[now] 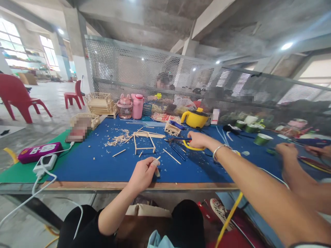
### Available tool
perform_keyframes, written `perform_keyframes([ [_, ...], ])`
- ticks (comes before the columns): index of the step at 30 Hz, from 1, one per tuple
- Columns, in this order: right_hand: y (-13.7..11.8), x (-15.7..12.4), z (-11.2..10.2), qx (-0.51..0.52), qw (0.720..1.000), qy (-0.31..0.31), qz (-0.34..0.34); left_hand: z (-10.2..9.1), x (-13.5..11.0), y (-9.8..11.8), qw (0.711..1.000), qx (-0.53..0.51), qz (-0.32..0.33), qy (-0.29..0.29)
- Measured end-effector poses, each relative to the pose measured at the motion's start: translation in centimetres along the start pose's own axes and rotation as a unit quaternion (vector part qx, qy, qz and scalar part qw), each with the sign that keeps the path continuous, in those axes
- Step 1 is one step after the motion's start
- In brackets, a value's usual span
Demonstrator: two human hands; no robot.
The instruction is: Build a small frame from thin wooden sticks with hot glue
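My left hand (143,174) rests at the near edge of the blue mat (85,162), fingers pinched round a short wooden stick (157,164). My right hand (198,139), a bracelet on its wrist, reaches out across the mat and closes on a yellow-handled tool (192,147) lying there. Between the two hands stands a small frame of glued sticks (144,141), with loose sticks (171,156) scattered around it. Black-handled pliers (176,140) lie just left of my right hand.
Wood shavings (117,139), small stick-built models (172,128), a pink bottle (137,106), a yellow pot (196,119) and green cups (262,139) stand farther back. A power strip (36,152) and charger (45,163) lie left. Another person's hands (288,150) work at right. Mesh screen behind.
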State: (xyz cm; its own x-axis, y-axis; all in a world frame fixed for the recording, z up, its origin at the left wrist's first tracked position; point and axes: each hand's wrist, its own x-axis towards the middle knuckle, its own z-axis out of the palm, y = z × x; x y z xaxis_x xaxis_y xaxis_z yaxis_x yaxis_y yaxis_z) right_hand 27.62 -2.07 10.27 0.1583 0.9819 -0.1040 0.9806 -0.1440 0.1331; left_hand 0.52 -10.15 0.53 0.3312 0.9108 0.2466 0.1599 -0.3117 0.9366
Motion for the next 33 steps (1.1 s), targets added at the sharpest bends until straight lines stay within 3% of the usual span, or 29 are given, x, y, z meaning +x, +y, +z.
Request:
perform_keyframes([
  [4, 0.8, -1.0, -4.4, -0.045, 0.997, -0.052, -0.020, -0.1, 0.1, -0.1, 1.000, 0.003, -0.005, 0.006],
  [7, 1.4, -2.5, -5.5, -0.068, 0.993, -0.088, -0.044, -0.1, 0.0, -0.1, 1.000, 0.002, -0.006, 0.008],
  [10, 2.4, -3.7, -3.8, -0.016, 0.998, -0.051, -0.042, -0.1, 0.0, 0.0, 1.000, 0.002, -0.006, 0.008],
  [13, 3.5, -4.3, -0.2, 0.002, 0.999, -0.023, 0.035, 0.0, -0.1, 0.2, 1.000, -0.004, -0.005, 0.008],
  [15, 4.2, -4.5, 2.2, -0.007, 0.997, -0.021, 0.076, 0.0, -0.1, 0.2, 1.000, -0.010, -0.005, 0.007],
  [18, 4.4, -4.7, 4.3, 0.001, 0.997, -0.023, 0.079, -0.1, 0.0, 0.3, 1.000, -0.012, -0.009, 0.006],
  [21, 3.1, -4.8, 4.5, 0.010, 0.998, 0.021, 0.058, 0.0, 0.0, 0.2, 1.000, -0.010, -0.014, 0.004],
  [24, 0.0, -4.1, 4.7, 0.026, 0.995, 0.095, 0.029, 0.0, 0.0, 0.1, 1.000, -0.009, -0.015, 0.007],
  [27, -3.4, -3.0, 5.7, 0.075, 0.993, 0.088, -0.006, 0.1, 0.1, -0.1, 1.000, -0.010, -0.013, 0.010],
  [30, -5.1, -2.0, 6.2, 0.103, 0.989, 0.108, 0.014, 0.2, 0.0, -0.4, 1.000, -0.018, -0.015, 0.007],
  [33, -4.9, -2.3, 5.1, 0.131, 0.976, 0.161, 0.061, 0.3, -0.1, -0.7, 1.000, -0.027, -0.001, 0.009],
])
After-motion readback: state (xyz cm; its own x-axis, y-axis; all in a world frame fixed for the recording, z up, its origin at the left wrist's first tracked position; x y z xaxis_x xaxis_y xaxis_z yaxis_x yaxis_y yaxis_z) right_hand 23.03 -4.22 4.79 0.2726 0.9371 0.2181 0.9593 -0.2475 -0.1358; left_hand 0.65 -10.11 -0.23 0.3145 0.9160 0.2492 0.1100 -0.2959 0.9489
